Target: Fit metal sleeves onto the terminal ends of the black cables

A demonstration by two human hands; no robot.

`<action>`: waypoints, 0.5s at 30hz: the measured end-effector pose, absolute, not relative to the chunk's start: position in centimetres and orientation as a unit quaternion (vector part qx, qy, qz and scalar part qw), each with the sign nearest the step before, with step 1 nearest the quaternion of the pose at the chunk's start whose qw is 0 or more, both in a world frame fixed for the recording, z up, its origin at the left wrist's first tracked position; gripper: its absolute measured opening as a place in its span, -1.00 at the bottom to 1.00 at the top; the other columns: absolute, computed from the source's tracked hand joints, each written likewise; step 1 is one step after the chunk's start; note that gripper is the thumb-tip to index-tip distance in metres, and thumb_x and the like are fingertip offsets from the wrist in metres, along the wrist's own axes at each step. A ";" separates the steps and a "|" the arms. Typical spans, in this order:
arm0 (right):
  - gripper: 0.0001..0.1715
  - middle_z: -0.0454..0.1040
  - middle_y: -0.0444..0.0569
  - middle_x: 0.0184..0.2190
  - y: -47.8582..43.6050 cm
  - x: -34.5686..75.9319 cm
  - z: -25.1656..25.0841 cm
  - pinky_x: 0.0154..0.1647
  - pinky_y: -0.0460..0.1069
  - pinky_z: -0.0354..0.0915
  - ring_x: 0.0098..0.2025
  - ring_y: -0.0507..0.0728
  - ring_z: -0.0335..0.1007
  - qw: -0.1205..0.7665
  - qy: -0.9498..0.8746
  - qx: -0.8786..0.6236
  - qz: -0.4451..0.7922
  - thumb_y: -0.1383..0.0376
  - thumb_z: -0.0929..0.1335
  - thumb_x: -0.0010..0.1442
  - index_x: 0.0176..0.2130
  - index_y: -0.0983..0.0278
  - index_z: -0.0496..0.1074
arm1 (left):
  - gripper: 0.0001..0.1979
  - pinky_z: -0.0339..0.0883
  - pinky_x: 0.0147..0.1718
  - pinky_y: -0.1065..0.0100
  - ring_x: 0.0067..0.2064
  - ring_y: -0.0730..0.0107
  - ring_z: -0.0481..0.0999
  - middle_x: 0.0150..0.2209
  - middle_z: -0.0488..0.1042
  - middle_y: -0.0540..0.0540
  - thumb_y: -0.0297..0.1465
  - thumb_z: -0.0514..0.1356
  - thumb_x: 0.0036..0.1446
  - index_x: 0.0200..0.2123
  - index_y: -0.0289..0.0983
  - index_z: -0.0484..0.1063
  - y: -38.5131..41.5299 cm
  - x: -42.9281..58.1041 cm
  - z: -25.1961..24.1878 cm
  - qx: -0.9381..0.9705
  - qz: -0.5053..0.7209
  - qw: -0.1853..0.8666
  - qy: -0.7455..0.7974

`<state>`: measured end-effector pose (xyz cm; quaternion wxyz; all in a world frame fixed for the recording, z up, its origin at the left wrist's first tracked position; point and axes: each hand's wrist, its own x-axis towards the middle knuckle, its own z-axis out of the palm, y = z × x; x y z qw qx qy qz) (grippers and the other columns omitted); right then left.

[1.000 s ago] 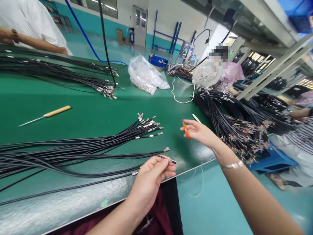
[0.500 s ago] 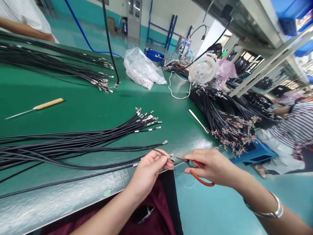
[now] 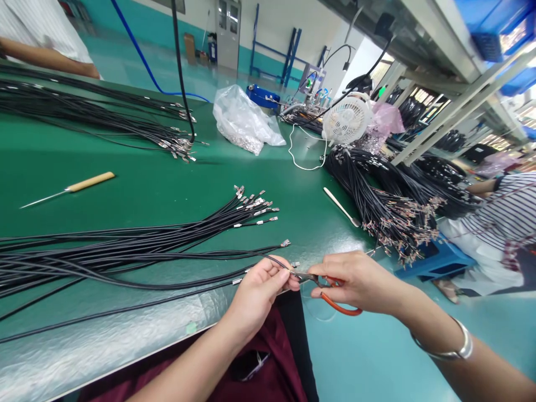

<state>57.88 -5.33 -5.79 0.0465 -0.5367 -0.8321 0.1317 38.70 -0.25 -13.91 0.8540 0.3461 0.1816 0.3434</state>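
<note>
L hand (image 3: 259, 301), lower ctr of frame, pinches a black cable (image 3: 273, 260) btw thumb & fingers, grip closed on it close to its metal terminal (image 3: 298, 274). R hand (image 3: 360, 282), lower right, has its grip closed round orange-handled pliers (image 3: 341, 304); steel tips are at the terminal, touching or just beside it, can't tell which. Both hands are at the front edge of the green table (image 3: 125, 190), w/ a metal bangle (image 3: 454, 352) on R wrist.

Loose black cables (image 3: 84, 262) fan across the table from left edge, terminals (image 3: 255, 209) bunched toward ctr. Yellow-handled awl (image 3: 90, 181) lies mid-left. Another cable bundle (image 3: 96, 117) sits upper left, a big heap (image 3: 377, 206) right of ctr w/ a white spatula (image 3: 341, 206) beside it. Clear plastic bag of metal parts (image 3: 243, 120) & a white desk fan (image 3: 347, 118) are at far side. Co-worker's arm (image 3: 46, 58) shows upper left; a 2nd co-worker in a striped top (image 3: 502, 218) sits far right by a blue stool (image 3: 435, 259).
</note>
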 end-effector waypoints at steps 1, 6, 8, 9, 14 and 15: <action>-0.76 0.27 -0.22 -0.52 -5.3 57.9 -5.8 -0.48 -0.11 0.04 -0.49 -0.01 0.19 0.046 -0.832 -0.537 0.134 0.20 0.40 0.16 -0.13 0.12 0.41 | -0.94 0.25 -0.24 0.37 -0.35 0.44 0.40 -0.44 0.41 -0.04 -0.43 0.15 0.11 -0.34 -0.32 0.35 -0.2 38.7 -13.9 0.347 0.344 0.853 0.183; -0.77 0.27 -0.22 -0.52 -5.2 57.7 -5.7 -0.48 -0.12 0.04 -0.49 -0.02 0.19 0.048 -0.834 -0.533 0.133 0.20 0.39 0.16 -0.14 0.13 0.41 | -0.93 0.25 -0.25 0.40 -0.36 0.45 0.41 -0.46 0.42 -0.04 -0.43 0.15 0.11 -0.34 -0.33 0.34 -0.2 38.9 -13.8 0.345 0.346 0.850 0.196; -0.79 0.26 -0.22 -0.52 -5.2 57.6 -5.7 -0.49 -0.11 0.04 -0.49 -0.02 0.19 0.042 -0.835 -0.533 0.130 0.20 0.39 0.17 -0.16 0.15 0.41 | -0.93 0.25 -0.25 0.40 -0.36 0.46 0.41 -0.45 0.43 -0.04 -0.43 0.16 0.11 -0.34 -0.33 0.34 -0.3 39.0 -13.8 0.345 0.348 0.848 0.201; -0.79 0.26 -0.22 -0.52 -5.2 57.6 -5.7 -0.49 -0.11 0.04 -0.49 -0.01 0.20 0.039 -0.836 -0.533 0.128 0.20 0.39 0.17 -0.16 0.15 0.42 | -0.93 0.26 -0.25 0.40 -0.36 0.46 0.41 -0.45 0.43 -0.04 -0.43 0.16 0.11 -0.34 -0.33 0.34 -0.3 39.0 -13.8 0.345 0.350 0.847 0.203; -0.80 0.27 -0.21 -0.53 -5.3 57.7 -6.1 -0.49 -0.10 0.05 -0.50 -0.01 0.21 0.036 -0.835 -0.538 0.111 0.19 0.37 0.19 -0.15 0.16 0.42 | -0.92 0.26 -0.25 0.40 -0.36 0.45 0.42 -0.46 0.44 -0.04 -0.42 0.16 0.10 -0.34 -0.33 0.34 -0.3 39.1 -13.9 0.340 0.354 0.845 0.213; -0.80 0.27 -0.20 -0.53 -5.3 57.7 -6.2 -0.50 -0.10 0.05 -0.50 0.00 0.20 0.037 -0.835 -0.538 0.107 0.18 0.36 0.20 -0.16 0.17 0.43 | -0.91 0.26 -0.25 0.41 -0.37 0.45 0.42 -0.46 0.44 -0.04 -0.41 0.17 0.10 -0.34 -0.33 0.34 -0.3 39.2 -13.8 0.339 0.354 0.845 0.214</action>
